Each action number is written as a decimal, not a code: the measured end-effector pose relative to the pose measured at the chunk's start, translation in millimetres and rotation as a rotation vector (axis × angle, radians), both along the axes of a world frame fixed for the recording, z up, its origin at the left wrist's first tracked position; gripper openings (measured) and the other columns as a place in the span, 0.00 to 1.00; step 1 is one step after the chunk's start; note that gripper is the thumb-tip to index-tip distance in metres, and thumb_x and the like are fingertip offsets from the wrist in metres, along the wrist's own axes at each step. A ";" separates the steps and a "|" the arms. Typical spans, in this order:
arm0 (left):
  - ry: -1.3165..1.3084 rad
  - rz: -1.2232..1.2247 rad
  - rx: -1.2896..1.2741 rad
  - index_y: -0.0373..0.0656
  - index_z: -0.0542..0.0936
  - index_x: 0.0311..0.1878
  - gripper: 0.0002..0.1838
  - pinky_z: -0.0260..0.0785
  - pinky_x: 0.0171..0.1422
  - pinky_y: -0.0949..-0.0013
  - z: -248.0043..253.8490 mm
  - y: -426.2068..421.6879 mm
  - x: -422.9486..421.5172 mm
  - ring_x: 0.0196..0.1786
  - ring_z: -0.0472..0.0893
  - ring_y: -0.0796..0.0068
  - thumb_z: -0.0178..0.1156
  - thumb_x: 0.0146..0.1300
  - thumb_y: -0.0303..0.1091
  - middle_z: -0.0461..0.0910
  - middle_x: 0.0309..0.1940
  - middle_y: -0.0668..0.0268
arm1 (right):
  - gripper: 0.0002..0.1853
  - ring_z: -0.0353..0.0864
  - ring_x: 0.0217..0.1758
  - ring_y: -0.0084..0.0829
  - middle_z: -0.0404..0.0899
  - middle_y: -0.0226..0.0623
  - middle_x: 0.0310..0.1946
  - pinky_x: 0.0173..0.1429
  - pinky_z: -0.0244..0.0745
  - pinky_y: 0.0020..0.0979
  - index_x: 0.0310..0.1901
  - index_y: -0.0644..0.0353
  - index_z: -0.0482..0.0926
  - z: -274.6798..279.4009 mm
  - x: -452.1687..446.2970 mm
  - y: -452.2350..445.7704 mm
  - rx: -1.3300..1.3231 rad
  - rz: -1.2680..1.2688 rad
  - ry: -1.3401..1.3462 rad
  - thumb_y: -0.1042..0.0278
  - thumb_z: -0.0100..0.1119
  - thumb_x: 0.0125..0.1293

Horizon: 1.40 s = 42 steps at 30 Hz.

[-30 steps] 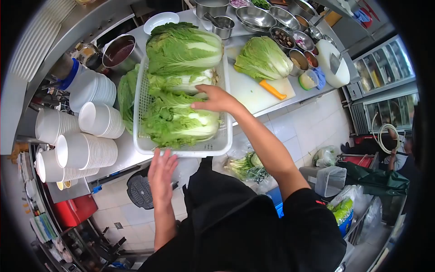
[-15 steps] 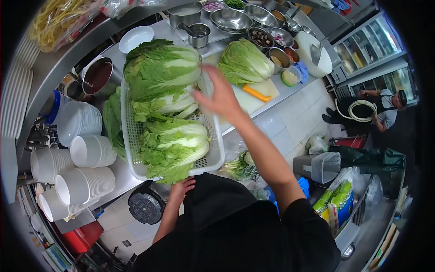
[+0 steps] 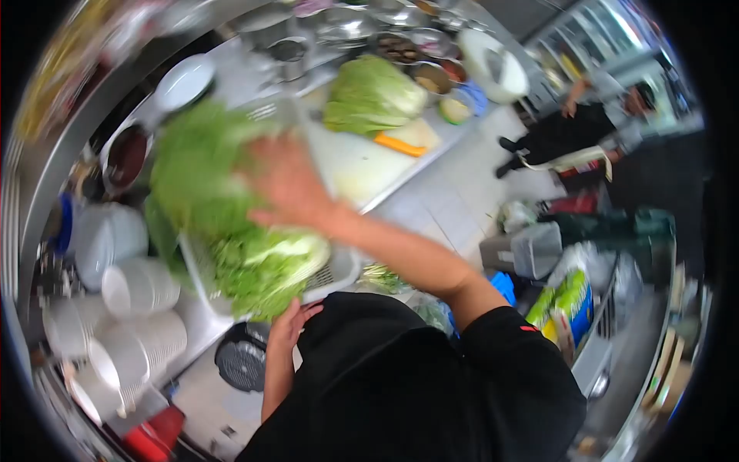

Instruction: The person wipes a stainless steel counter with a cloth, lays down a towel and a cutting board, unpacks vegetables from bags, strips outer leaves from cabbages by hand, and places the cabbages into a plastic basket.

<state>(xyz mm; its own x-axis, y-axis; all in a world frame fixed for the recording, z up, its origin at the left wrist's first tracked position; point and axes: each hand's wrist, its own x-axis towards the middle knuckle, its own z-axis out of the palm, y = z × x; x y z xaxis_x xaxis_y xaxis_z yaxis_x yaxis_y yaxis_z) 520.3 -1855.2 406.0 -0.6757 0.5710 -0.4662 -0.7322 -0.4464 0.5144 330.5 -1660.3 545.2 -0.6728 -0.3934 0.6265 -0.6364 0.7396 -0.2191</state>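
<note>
My right hand (image 3: pixel 289 185), smeared by motion, has its fingers around the stem end of a large napa cabbage (image 3: pixel 192 165), which is also blurred. That cabbage lies in a white perforated plastic basket (image 3: pixel 339 277). A second napa cabbage (image 3: pixel 269 266) fills the near end of the basket, its leaves hanging over the rim. At the basket's near edge, my left hand (image 3: pixel 289 327) grips the rim below those leaves. Another napa cabbage (image 3: pixel 373 96) rests on the white cutting board (image 3: pixel 350 165). Beside it lies a yellow-orange knife handle (image 3: pixel 400 145).
Stacked white bowls (image 3: pixel 146 339) stand at the left, near a pot of dark red liquid (image 3: pixel 127 158). Metal bowls (image 3: pixel 346 25) of ingredients line the counter's back. On the right, a person in a black apron (image 3: pixel 570 138) stands by the fridge. A grey bin (image 3: pixel 519 250) is on the floor.
My right hand has moved left onto the big cabbage, which has shifted nearer to me, baring the basket's far end. The view has shifted. The person's coiled hose now hangs lower.
</note>
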 end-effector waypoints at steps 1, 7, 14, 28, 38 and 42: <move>-0.035 -0.006 -0.018 0.37 0.62 0.65 0.29 0.67 0.62 0.50 -2.4 2.5 -1.2 0.61 0.70 0.51 0.54 0.67 0.44 0.69 0.59 0.52 | 0.26 0.66 0.59 0.46 0.69 0.42 0.54 0.61 0.57 0.62 0.48 0.51 0.76 -2.6 25.0 -7.8 -0.024 -0.004 0.001 0.60 0.68 0.42; -0.014 -0.076 -0.068 0.35 0.62 0.64 0.28 0.68 0.60 0.53 0.7 -6.1 0.9 0.60 0.72 0.54 0.56 0.66 0.39 0.70 0.58 0.53 | 0.23 0.65 0.60 0.48 0.68 0.46 0.52 0.60 0.58 0.56 0.45 0.56 0.76 3.4 78.8 -3.2 -0.216 0.130 -0.048 0.68 0.66 0.42; 0.037 -0.409 -0.480 0.37 0.61 0.67 0.31 0.67 0.61 0.60 -78.9 -125.3 7.1 0.60 0.72 0.61 0.56 0.66 0.41 0.71 0.58 0.58 | 0.31 0.63 0.62 0.49 0.63 0.50 0.57 0.64 0.61 0.43 0.59 0.60 0.66 -26.5 114.8 54.3 -0.379 -0.277 -0.193 0.69 0.62 0.51; -0.117 -0.641 -0.644 0.39 0.61 0.68 0.31 0.66 0.62 0.59 -131.9 -46.2 -20.1 0.60 0.71 0.61 0.56 0.66 0.43 0.70 0.59 0.58 | 0.30 0.75 0.56 0.42 0.76 0.52 0.50 0.56 0.70 0.35 0.59 0.64 0.68 -104.6 146.7 46.9 -0.832 -0.293 -1.070 0.79 0.51 0.48; -0.142 -0.565 -0.603 0.40 0.60 0.68 0.32 0.65 0.63 0.58 -148.9 -30.7 25.3 0.61 0.71 0.60 0.55 0.66 0.44 0.70 0.60 0.58 | 0.23 0.78 0.44 0.40 0.78 0.49 0.38 0.50 0.72 0.38 0.47 0.69 0.72 -70.9 243.9 57.1 -0.856 -0.202 -1.141 0.78 0.53 0.45; -0.222 -0.450 -0.588 0.40 0.60 0.68 0.32 0.65 0.64 0.58 -163.8 -57.4 85.1 0.61 0.70 0.60 0.55 0.66 0.44 0.69 0.60 0.58 | 0.26 0.78 0.45 0.42 0.78 0.50 0.37 0.51 0.72 0.38 0.50 0.69 0.70 -25.1 298.2 53.1 -0.857 -0.173 -1.094 0.77 0.54 0.45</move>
